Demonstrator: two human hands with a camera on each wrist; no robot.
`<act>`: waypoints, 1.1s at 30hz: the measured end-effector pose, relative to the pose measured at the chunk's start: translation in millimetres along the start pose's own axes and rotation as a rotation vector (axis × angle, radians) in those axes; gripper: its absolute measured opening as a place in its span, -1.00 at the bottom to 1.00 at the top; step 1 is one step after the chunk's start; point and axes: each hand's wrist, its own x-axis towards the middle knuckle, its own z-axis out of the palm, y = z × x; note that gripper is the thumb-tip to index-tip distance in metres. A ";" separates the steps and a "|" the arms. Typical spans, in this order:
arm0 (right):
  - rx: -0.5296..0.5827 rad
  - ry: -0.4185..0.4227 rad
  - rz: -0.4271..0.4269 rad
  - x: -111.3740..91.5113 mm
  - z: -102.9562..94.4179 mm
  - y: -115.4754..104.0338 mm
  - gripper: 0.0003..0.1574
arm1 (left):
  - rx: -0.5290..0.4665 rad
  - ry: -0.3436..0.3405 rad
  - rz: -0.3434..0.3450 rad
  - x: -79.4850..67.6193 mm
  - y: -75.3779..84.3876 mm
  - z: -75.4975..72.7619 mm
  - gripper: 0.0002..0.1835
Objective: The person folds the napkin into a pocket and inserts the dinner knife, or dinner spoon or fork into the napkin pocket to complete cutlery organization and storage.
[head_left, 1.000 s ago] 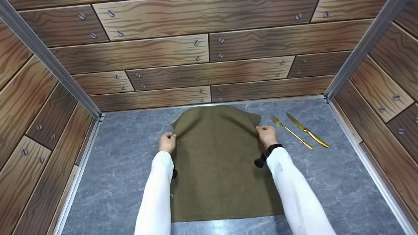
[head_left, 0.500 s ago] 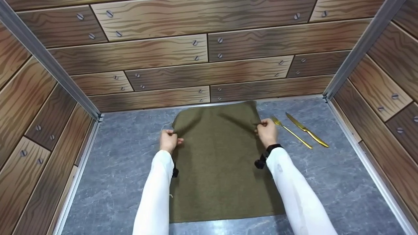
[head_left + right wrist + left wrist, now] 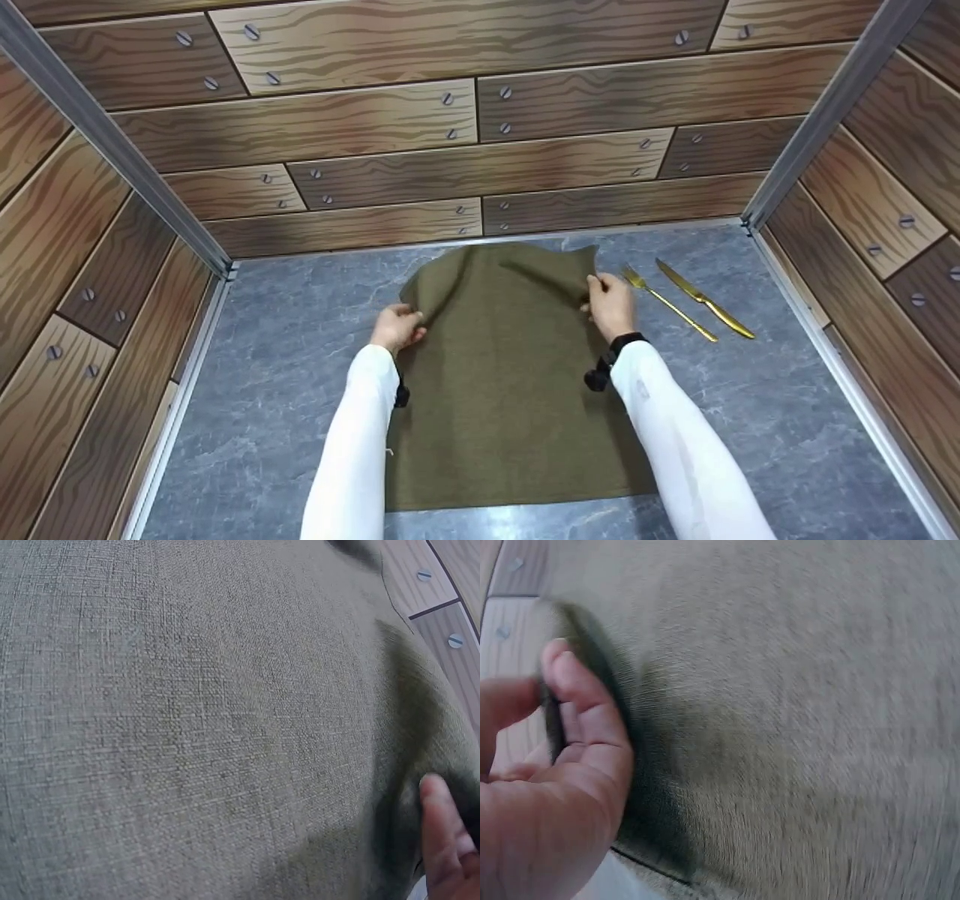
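Note:
An olive-brown cloth (image 3: 502, 390) lies spread in front of the person, its far part raised and creased between the two hands. The left hand (image 3: 399, 327) pinches its left edge; in the left wrist view the thumb and fingers (image 3: 592, 716) close on a fold of the fabric. At the right edge the right hand (image 3: 610, 304) grips the cloth near its far right corner, which sticks up past the knuckles. Only a fingertip (image 3: 433, 791) of that hand and the bunched fabric beside it show in the right wrist view.
A gold fork (image 3: 667, 304) and a gold knife (image 3: 705, 298) lie side by side to the right of the right hand. The grey marbled table (image 3: 270, 390) is bounded by wood-print panels (image 3: 390, 176) at the back and both sides.
The left hand has shifted slightly right and inward, its fingers closing on the cloth's edge. The far right corner flipped up, then dropped a little. The cutlery has not moved.

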 end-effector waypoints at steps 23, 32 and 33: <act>-0.117 -0.019 -0.059 -10.7 3.3 -4.9 -0.55 | 1.116 -0.043 0.473 -8.1 -5.7 49.0 -0.65; -0.272 0.041 -0.069 -9.2 -2.0 -10.4 -0.56 | 1.125 0.012 0.496 -8.1 -13.6 60.8 -0.45; -0.273 0.042 -0.074 -9.8 -2.4 -11.4 -0.59 | 1.152 0.002 0.506 -8.5 -14.1 61.6 -0.44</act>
